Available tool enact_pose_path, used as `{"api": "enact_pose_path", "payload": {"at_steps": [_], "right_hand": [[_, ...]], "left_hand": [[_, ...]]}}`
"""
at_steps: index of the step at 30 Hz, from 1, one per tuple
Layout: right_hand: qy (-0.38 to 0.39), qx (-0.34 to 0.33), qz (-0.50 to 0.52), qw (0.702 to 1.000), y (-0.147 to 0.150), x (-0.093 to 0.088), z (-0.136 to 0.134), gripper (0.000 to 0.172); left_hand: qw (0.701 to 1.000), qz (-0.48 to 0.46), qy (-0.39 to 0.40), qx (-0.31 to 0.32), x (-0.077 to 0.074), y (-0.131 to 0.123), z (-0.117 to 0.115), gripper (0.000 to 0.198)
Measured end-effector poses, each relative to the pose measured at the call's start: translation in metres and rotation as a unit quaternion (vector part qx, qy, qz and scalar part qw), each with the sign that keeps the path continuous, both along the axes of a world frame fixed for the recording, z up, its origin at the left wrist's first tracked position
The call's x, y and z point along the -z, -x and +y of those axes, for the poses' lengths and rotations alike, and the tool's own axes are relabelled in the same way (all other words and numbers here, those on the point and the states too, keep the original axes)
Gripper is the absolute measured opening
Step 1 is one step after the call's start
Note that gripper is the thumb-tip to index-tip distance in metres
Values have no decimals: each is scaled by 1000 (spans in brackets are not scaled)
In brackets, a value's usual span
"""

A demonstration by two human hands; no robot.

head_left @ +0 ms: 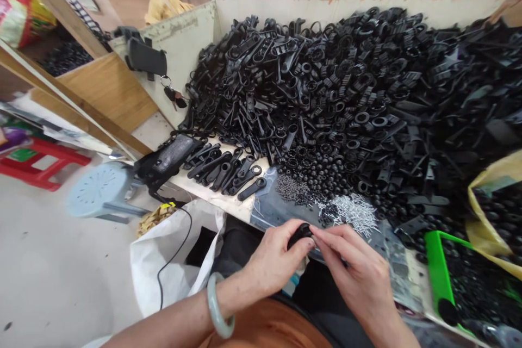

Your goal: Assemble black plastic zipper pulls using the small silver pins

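Note:
My left hand (pixel 273 258), with a pale green bangle (pixel 217 304) on its wrist, is closed around a small rounded black plastic part (pixel 300 234). The fingers of my right hand (pixel 356 266) are pinched together at that part's right side; whatever lies between them is hidden. Both hands are over the front edge of the workbench. Just beyond them lie a pile of silvery pins or screws (pixel 356 215), a heap of tiny dark grey pieces (pixel 291 189) and many small black round pieces (pixel 326 171). Black lever-like handles (pixel 228 171) lie in a row farther left.
A large heap of black plastic parts (pixel 310 76) fills the walled bench. At right stand a green bin (pixel 438 266) and a yellow sack (pixel 497 174). To the left are a black pouch (pixel 169 157), a white sack (pixel 150 266), a blue-grey stool (pixel 98 187) and a phone holder (pixel 147 57).

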State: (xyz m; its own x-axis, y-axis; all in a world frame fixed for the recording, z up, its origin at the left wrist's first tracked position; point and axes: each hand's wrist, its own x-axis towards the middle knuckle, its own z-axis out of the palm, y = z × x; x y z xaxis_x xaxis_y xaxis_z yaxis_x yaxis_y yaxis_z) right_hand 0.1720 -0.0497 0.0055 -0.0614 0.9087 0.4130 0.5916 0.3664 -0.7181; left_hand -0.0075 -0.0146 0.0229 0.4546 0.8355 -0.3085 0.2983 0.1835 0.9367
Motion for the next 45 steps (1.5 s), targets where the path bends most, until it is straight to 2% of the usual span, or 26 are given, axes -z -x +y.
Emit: {"api": "enact_pose_path", "payload": {"at_steps": [2,5,8,11,13,15,18,20,22,25,27,30,32,36,41,45], "right_hand": [[7,-1,14,1000,0,-2,-2,25],[47,14,43,998,-1,-1,-6,28],[106,27,107,988,-3,4,-12,36],[158,27,173,972,-1,11,-14,30],[194,24,230,953,2,15,-12,27],[227,27,300,926,8,16,-7,32],[264,54,383,884,17,14,3,42],[290,71,412,861,23,14,10,47],[317,80,424,845,26,15,17,50],[342,55,410,844,26,18,25,46],[321,19,379,868,25,17,30,39],[257,-27,316,913,22,14,36,31],[239,-53,281,928,20,13,38,31],[245,-76,240,936,17,16,37,33],[243,-73,226,940,16,21,35,33],[237,-105,210,943,19,21,29,30]], "left_hand": [[998,28,-55,5,2,2,-3,25],[993,35,-106,46,3,8,-5,31],[989,17,-101,104,1,14,-7,36],[990,-14,-75,118,0,17,-7,36],[991,-24,-89,93,1,15,-6,33],[986,8,-155,65,4,12,-4,32],[951,108,-284,51,11,10,0,36],[934,153,-318,50,15,12,3,44],[946,164,-276,33,17,17,6,50],[991,95,-93,25,12,24,12,39],[997,-4,55,45,8,28,15,25],[972,-121,196,43,1,29,17,24],[959,-155,236,25,-2,29,16,27],[938,-193,288,-6,-2,29,12,37],[934,-195,299,-12,0,29,11,36],[930,-185,317,-14,1,32,7,43]]}}
